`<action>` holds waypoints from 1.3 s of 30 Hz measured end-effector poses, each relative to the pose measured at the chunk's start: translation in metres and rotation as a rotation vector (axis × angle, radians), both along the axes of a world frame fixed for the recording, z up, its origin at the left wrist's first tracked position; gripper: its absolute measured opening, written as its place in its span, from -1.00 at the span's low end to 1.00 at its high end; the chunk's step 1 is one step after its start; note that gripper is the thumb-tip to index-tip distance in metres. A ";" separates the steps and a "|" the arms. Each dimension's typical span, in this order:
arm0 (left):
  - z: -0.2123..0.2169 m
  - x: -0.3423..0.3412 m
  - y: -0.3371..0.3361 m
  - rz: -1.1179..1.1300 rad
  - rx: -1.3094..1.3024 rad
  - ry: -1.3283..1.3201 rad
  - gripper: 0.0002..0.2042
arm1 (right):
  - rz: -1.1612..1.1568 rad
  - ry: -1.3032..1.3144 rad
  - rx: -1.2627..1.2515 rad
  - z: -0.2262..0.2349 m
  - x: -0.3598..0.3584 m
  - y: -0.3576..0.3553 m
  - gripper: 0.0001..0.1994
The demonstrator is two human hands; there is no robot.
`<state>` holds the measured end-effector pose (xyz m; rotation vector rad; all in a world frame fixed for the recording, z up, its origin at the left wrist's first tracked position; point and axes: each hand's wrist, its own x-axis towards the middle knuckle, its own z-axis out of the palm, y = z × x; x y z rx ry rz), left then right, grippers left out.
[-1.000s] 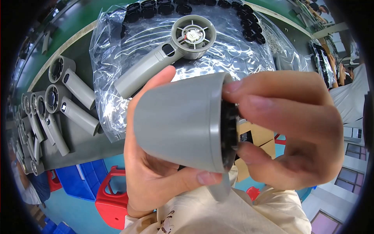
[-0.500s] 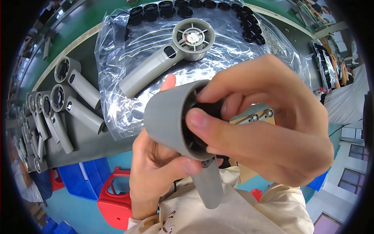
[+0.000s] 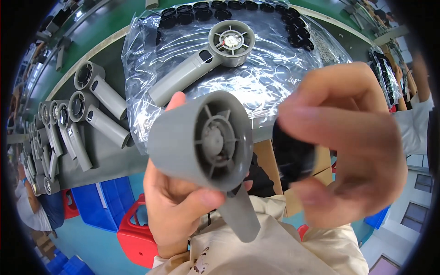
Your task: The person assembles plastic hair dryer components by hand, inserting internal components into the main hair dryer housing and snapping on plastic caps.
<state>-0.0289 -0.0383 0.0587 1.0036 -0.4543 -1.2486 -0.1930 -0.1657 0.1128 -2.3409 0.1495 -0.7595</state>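
Note:
My left hand [image 3: 172, 206] wraps around the round head of a grey handheld fan [image 3: 176, 137], whose handle points down toward my lap. The fan's open end faces right and shows a spoked ring with a pale hub inside. To its right, my right hand [image 3: 357, 146] pinches a round black cap [image 3: 293, 153] between thumb and fingers, apart from the fan and blurred by motion. Beyond them, a second grey handheld fan [image 3: 185, 75] lies on a clear plastic sheet [image 3: 270, 78], its spoked end facing up with a white centre and a bit of red.
Several black round caps [image 3: 201, 13] line the sheet's far and right edges. Assembled grey fans [image 3: 107, 126] lie in rows on the table's left. Below are a blue bin [image 3: 103, 204], a red stool [image 3: 137, 238] and a cardboard box [image 3: 266, 160]. Another person [image 3: 39, 208] sits far left.
My right hand has drawn away from the fan's open end to the right, with the black cap in its fingers. The spoked inside of the fan now shows.

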 end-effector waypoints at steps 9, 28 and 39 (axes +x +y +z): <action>0.001 0.000 -0.003 0.033 -0.236 -0.006 -0.12 | -0.120 -0.292 0.119 -0.032 0.018 0.012 -0.56; -0.007 0.008 -0.010 0.014 -0.303 -0.114 -0.12 | 0.056 -0.172 0.013 -0.027 0.016 -0.004 -0.54; -0.010 0.006 -0.018 -0.065 -0.448 -0.037 -0.28 | -0.205 -0.144 0.142 -0.020 0.021 0.019 -0.54</action>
